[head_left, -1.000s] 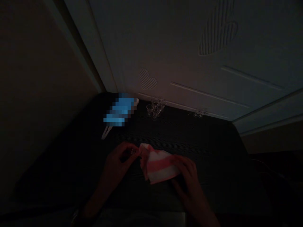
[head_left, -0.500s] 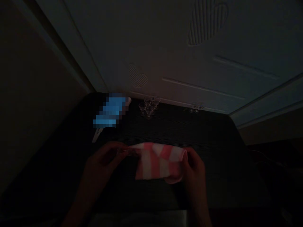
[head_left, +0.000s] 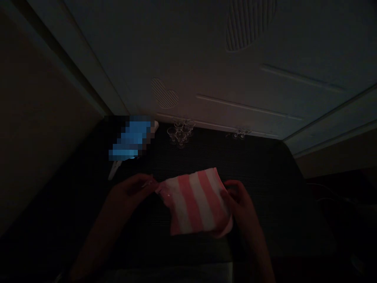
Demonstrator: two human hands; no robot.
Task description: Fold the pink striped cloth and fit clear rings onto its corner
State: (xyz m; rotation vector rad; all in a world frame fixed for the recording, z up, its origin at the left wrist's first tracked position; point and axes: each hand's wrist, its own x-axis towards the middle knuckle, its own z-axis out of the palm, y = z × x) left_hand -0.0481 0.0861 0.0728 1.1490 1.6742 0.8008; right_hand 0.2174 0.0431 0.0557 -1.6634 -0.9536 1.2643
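Observation:
In dim light, a pink-and-white striped cloth [head_left: 196,202] hangs spread between my hands above the dark table. My right hand [head_left: 240,198] is closed, pinching the cloth's right edge between thumb and fingers. The fingers of my left hand [head_left: 132,190] are pinched round a small clear glass [head_left: 149,183], whose shiny far end lies against the cloth's upper left corner. Its exact outline is hard to make out in the dark.
Several small stemmed glasses [head_left: 181,133] stand together at the table's back edge, with a smaller group of clear pieces [head_left: 240,133] farther right. A glowing blurred-out screen [head_left: 132,137] on a white stand is at the left. Behind rises a pale panel [head_left: 206,70] with raised hearts.
The cloth, folded over and bunched before, now hangs flatter and wider. My right hand has shifted its hold on the edge. The view has turned slightly right.

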